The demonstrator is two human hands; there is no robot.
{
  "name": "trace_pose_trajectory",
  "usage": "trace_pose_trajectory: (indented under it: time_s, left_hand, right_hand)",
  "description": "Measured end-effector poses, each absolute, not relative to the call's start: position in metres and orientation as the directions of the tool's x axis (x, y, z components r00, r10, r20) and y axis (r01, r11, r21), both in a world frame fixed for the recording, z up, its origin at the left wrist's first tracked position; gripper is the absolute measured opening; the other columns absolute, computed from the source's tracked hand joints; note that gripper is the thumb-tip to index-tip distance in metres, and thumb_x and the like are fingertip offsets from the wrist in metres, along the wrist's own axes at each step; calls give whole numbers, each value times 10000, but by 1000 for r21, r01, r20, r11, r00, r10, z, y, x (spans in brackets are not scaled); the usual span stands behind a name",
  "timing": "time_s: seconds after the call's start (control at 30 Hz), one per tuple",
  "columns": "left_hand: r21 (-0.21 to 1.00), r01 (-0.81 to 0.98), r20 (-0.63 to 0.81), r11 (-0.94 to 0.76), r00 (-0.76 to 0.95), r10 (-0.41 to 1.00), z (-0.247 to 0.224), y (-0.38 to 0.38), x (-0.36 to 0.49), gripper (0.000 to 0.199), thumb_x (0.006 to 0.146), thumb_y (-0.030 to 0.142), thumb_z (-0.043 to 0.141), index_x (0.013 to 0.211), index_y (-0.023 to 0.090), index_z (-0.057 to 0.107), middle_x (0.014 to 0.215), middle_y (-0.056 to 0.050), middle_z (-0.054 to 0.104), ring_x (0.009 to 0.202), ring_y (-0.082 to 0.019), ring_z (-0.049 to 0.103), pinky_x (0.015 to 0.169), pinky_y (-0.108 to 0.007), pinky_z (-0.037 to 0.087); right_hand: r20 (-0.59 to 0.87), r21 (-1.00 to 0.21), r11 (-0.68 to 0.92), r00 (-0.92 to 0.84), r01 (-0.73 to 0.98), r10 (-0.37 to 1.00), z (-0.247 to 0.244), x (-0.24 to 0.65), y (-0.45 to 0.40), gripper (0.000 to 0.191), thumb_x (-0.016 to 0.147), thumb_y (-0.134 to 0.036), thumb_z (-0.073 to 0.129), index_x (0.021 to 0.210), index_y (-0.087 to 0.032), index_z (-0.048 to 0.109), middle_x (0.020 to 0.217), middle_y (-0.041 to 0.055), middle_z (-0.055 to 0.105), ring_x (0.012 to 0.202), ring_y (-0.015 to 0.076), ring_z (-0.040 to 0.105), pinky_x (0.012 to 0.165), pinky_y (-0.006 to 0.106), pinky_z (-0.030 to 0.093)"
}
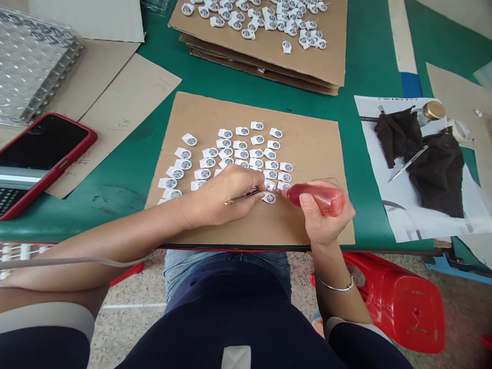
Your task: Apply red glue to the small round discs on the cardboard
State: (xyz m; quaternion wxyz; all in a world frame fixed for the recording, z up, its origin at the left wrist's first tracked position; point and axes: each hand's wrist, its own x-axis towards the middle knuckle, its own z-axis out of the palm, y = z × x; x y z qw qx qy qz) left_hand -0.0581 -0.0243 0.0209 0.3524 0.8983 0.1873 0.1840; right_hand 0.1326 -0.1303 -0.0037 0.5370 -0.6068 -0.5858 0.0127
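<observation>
My left hand (pixel 234 195) is closed around slim metal tweezers (pixel 242 197) over the cardboard sheet (pixel 315 143). Its fingertips are at a small white part with a round silvery centre (pixel 269 198). In my right hand (pixel 330 220) is a small squeeze bottle (pixel 317 198) of red liquid, lying nearly level with its nozzle pointing left. The nozzle tip is close beside another white part (pixel 284 177) at the right edge of the group. Several such parts lie in rough rows on the cardboard, and my left hand hides some.
Stacked cardboard sheets (pixel 315 61) with more white parts stand at the back. Left are a red-cased phone (pixel 46 148) and bubble wrap (pixel 34 66). Right, dark cloths (pixel 438 179), a pointed metal tool (pixel 408 164) and a gold-lidded jar (pixel 432 111) lie on paper. A red stool (pixel 411 302) stands below.
</observation>
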Motion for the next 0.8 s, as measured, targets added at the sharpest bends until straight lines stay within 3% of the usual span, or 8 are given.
trace_pose_trajectory:
  time_s: [0.8]
  left_hand:
    - [751, 213, 190, -625, 837, 513, 22, -25, -58, 104, 789, 103, 550, 815, 165, 630, 727, 13, 638, 642, -94, 560, 587, -222, 396]
  right_hand:
    - [572, -688, 229, 321, 689, 755, -5, 132, -131, 202, 753, -330, 663, 835, -160, 589, 798, 28, 614, 742, 140, 581, 665, 319, 492]
